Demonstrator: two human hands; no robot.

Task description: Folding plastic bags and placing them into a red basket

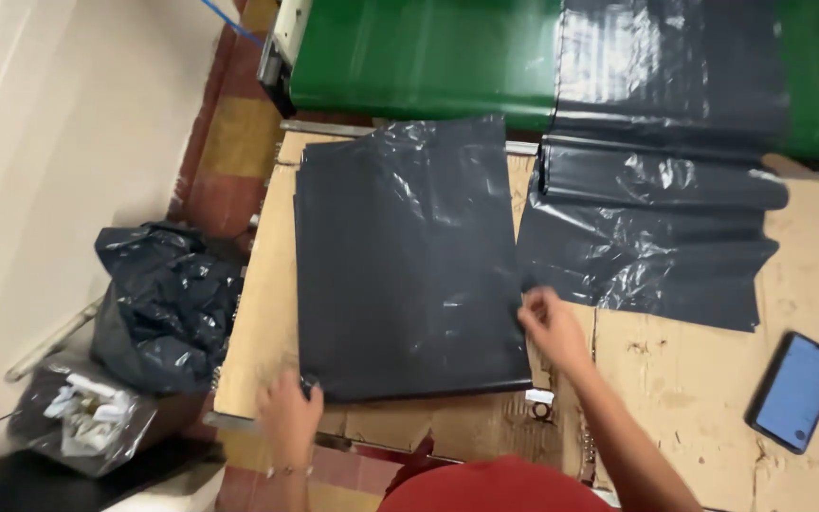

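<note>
Red cloth (495,485) of the person's clothing fills the bottom edge, and above it both hands rest on a stack of dark plastic bags (409,265) lying flat on the cardboard-covered surface (703,389). The left hand (290,410) pinches the stack's near left corner, while the right hand (550,320) grips its right edge with fingers closed on the film. A judgement: the sheets are slick and thin, so a pull from one corner alone could fan the stack out or slide the top sheets off line. A long run of the same film (651,246) lies just beside the right hand, trailing from the green machine (428,57); a careless sweep could catch and wrinkle it. A phone (795,390) lies well apart to the right. The full black sack (165,303) sits off the left edge.
</note>
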